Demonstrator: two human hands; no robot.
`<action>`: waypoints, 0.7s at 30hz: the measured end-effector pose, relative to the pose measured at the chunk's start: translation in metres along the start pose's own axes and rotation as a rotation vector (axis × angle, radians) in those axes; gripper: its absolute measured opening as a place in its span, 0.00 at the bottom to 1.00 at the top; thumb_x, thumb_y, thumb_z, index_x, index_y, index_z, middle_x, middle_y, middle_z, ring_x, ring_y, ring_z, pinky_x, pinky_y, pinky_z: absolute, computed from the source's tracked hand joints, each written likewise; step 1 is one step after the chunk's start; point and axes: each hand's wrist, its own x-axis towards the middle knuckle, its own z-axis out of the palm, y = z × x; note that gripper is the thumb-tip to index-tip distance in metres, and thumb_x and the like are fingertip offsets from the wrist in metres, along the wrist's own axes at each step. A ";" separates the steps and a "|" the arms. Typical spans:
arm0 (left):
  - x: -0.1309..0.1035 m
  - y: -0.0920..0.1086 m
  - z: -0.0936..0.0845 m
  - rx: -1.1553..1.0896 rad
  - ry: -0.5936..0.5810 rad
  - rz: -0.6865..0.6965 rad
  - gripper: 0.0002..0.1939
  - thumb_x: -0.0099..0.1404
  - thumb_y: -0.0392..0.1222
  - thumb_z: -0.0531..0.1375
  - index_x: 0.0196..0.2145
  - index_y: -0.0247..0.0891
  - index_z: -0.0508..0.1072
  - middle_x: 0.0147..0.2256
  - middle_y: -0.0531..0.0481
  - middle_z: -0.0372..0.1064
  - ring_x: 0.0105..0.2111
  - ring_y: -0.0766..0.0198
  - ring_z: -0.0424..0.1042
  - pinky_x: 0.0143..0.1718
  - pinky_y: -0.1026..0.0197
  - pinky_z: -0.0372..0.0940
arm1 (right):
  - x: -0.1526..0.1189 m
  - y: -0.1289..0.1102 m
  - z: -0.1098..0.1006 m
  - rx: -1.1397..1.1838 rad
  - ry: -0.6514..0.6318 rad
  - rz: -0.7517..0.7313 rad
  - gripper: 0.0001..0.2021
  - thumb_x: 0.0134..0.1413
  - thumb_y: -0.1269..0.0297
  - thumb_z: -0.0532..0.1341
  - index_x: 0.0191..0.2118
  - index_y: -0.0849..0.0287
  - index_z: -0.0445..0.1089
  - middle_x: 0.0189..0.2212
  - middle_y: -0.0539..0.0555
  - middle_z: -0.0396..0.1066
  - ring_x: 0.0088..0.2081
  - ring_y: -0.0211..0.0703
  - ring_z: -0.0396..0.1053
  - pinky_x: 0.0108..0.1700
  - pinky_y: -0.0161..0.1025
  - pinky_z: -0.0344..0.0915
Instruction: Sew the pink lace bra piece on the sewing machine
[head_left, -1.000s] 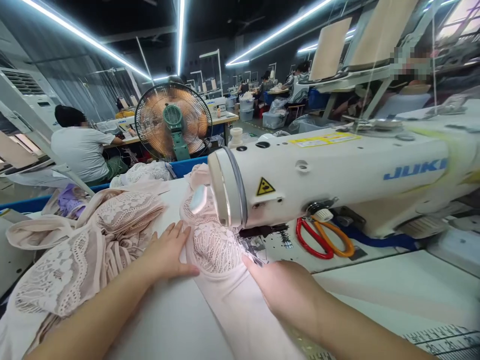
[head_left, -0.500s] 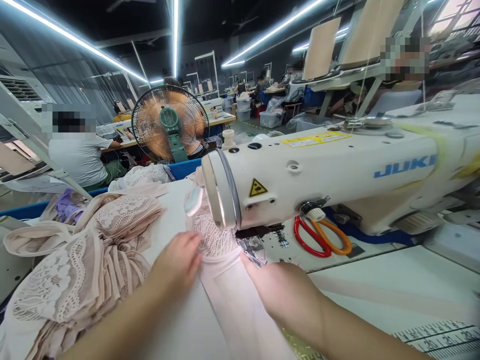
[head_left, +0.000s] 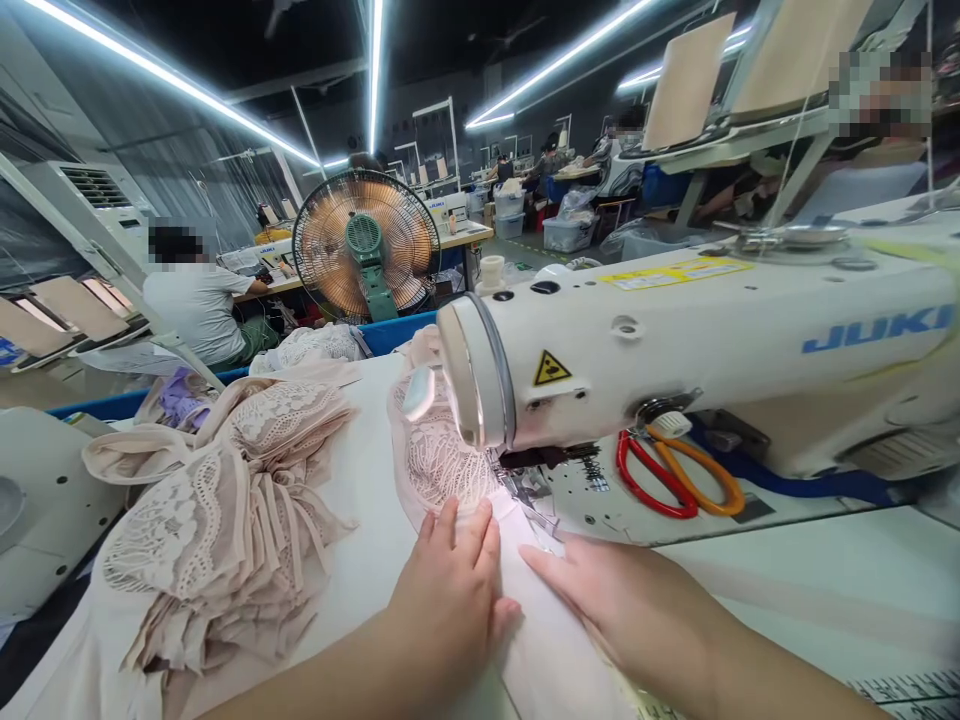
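Observation:
Pale pink lace fabric [head_left: 442, 450] lies under the head of a white sewing machine [head_left: 570, 350], its smooth panel running toward me. My left hand [head_left: 457, 575] rests flat on the fabric in front of the needle area, fingers spread and palm down. To the right, my right hand [head_left: 622, 600] lies along the edge of the smooth panel, its thumb stretched over the cloth; its other fingers are mostly hidden underneath. The presser foot area is partly covered by the machine head.
A pile of pink lace pieces [head_left: 225, 520] lies at the left. Scissors with red and orange handles [head_left: 660, 480] rest on the machine bed. Behind are a blue bin edge [head_left: 390, 335], a fan [head_left: 367, 245] and a seated person [head_left: 199, 300].
My left hand has moved right and toward me, now flat on the cloth. My right hand sits slightly lower and further right. The whole view has shifted, with the machine further right.

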 end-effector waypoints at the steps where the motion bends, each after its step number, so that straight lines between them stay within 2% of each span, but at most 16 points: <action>1: 0.000 0.001 0.001 0.006 0.009 0.001 0.33 0.69 0.54 0.43 0.65 0.31 0.50 0.66 0.44 0.38 0.64 0.37 0.39 0.62 0.37 0.46 | 0.000 0.000 -0.001 -0.012 -0.031 -0.004 0.14 0.57 0.65 0.53 0.48 0.49 0.68 0.34 0.56 0.72 0.32 0.52 0.70 0.24 0.40 0.44; 6: 0.001 -0.001 0.002 0.018 0.026 0.012 0.34 0.69 0.55 0.44 0.65 0.31 0.50 0.66 0.43 0.40 0.64 0.37 0.40 0.62 0.37 0.47 | -0.003 0.002 -0.001 0.012 -0.045 0.003 0.16 0.58 0.64 0.51 0.50 0.49 0.66 0.38 0.57 0.72 0.36 0.54 0.71 0.27 0.40 0.47; 11: 0.003 -0.004 -0.006 -0.025 -0.007 0.006 0.35 0.69 0.55 0.43 0.65 0.29 0.48 0.66 0.43 0.38 0.64 0.37 0.39 0.62 0.38 0.45 | -0.002 0.005 0.007 -0.003 0.028 -0.038 0.16 0.55 0.65 0.53 0.49 0.50 0.67 0.35 0.56 0.72 0.32 0.52 0.70 0.25 0.40 0.46; 16: 0.010 -0.013 -0.009 -0.043 0.006 -0.007 0.35 0.68 0.56 0.45 0.65 0.31 0.49 0.66 0.46 0.39 0.64 0.37 0.39 0.63 0.39 0.45 | 0.000 0.005 0.005 0.078 0.080 -0.034 0.13 0.52 0.66 0.56 0.45 0.53 0.69 0.33 0.56 0.72 0.29 0.47 0.68 0.25 0.38 0.47; 21: 0.018 -0.022 -0.010 -0.041 0.017 -0.001 0.34 0.68 0.55 0.46 0.65 0.32 0.50 0.66 0.46 0.39 0.65 0.38 0.39 0.63 0.40 0.45 | 0.000 0.002 -0.002 0.051 -0.012 0.007 0.12 0.53 0.67 0.55 0.44 0.53 0.67 0.31 0.54 0.71 0.29 0.47 0.68 0.24 0.39 0.45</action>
